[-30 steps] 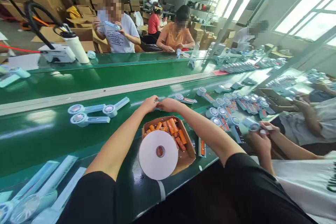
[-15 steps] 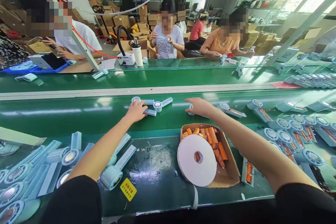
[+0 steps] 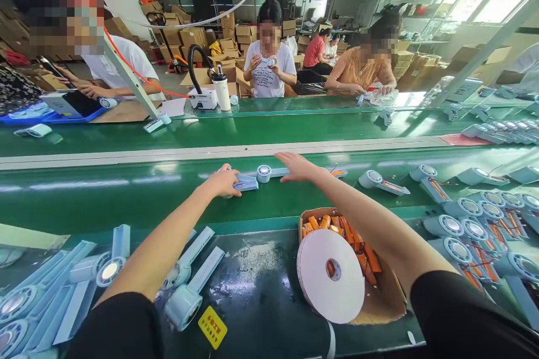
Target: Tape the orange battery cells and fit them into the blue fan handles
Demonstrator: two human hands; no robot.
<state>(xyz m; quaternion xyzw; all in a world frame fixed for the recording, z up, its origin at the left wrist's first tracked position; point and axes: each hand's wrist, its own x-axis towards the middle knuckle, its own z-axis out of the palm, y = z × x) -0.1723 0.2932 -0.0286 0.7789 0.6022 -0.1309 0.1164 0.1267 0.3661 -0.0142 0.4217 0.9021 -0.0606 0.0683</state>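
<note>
On the green conveyor belt, my left hand point(image 3: 223, 182) is closed around light blue handheld fans point(image 3: 247, 182); their handles stick out to the right, and how many it holds is hidden. My right hand point(image 3: 297, 167) is stretched out flat with its fingers pointing left, holding nothing visible. Just below its fingertips lies another handheld fan point(image 3: 264, 174), round head to the left, its handle partly covered by the hand. Past my right wrist shows a handle with orange inside point(image 3: 339, 173).
A cardboard box point(image 3: 393, 300) of orange-wrapped batteries point(image 3: 370, 258) stands nearest me, with a white tape roll point(image 3: 315, 275) leaning on it. Piled fans lie left point(image 3: 25, 303) and right point(image 3: 458, 249). A yellow card point(image 3: 213, 327) lies in front. Co-workers sit across the belt.
My right hand has moved left, towards the left hand. My left hand has shifted slightly right and closed over fans. The fans between the hands have changed places.
</note>
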